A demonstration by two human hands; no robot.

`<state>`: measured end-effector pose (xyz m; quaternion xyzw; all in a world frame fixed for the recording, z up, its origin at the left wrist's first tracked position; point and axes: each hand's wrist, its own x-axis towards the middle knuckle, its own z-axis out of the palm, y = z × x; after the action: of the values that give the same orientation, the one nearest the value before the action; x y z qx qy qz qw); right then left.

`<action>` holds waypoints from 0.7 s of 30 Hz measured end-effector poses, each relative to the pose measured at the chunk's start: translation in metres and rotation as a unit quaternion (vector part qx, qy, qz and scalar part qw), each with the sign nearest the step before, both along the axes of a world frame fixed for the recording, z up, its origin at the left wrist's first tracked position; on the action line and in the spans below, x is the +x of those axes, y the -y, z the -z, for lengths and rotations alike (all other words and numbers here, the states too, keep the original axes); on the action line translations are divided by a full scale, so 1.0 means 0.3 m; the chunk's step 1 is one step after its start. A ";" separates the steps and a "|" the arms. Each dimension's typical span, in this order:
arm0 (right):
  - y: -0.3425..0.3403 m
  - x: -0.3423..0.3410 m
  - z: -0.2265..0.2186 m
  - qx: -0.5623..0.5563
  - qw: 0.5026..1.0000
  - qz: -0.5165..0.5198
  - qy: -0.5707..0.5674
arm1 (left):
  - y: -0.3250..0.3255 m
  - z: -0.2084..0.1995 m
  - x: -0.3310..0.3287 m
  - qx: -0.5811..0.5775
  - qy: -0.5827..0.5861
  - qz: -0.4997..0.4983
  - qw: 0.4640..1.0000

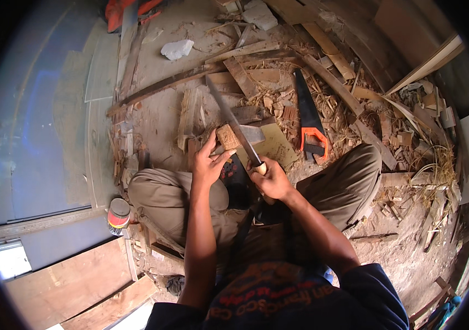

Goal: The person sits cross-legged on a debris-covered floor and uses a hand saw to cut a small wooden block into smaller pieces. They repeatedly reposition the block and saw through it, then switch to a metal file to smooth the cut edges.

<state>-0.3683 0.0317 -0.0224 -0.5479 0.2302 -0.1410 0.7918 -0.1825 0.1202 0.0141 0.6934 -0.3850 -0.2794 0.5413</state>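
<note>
My left hand (210,160) grips a small wooden block (227,137) by its side, with the grooved or carved face turned up. A long, narrow dark tool (224,107) with a pale wooden handle is in my closed right hand (270,179); whether it is a knife or a file I cannot tell. Its length slants away to the upper left and passes close along the block's right side. Just right of it shows a flat grey piece (254,133), partly hidden behind the tool. Below lies a yellowish board (278,146) between my bent knees.
A handsaw (308,115) with an orange and black handle lies to the right among shavings and offcuts. Long wood strips (176,82) cross the ground ahead. A white lump (177,49) lies farther off. At my left stand a can (119,212) and a blue-grey panel (42,132).
</note>
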 end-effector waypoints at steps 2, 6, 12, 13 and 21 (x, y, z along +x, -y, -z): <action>-0.029 -0.005 -0.013 0.070 0.996 0.054 0.022 | -0.024 0.024 0.002 -0.005 -0.008 -0.013 1.000; 0.004 -0.016 0.013 0.098 0.987 0.119 0.049 | -0.056 0.030 0.014 -0.006 -0.044 -0.008 0.999; 0.066 -0.021 0.095 0.020 0.993 0.117 -0.003 | -0.069 0.018 0.017 0.014 -0.047 0.000 0.999; 0.068 -0.019 0.079 0.041 0.993 0.109 -0.011 | -0.074 0.017 0.017 0.018 -0.055 -0.002 0.998; 0.080 -0.010 0.047 0.102 0.990 0.097 0.005 | -0.056 -0.038 -0.008 0.031 -0.095 0.020 0.995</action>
<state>-0.3713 0.0076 -0.0364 -0.4386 0.2912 -0.1955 0.8274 -0.1849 0.1369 0.0254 0.6725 -0.3370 -0.3667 0.5474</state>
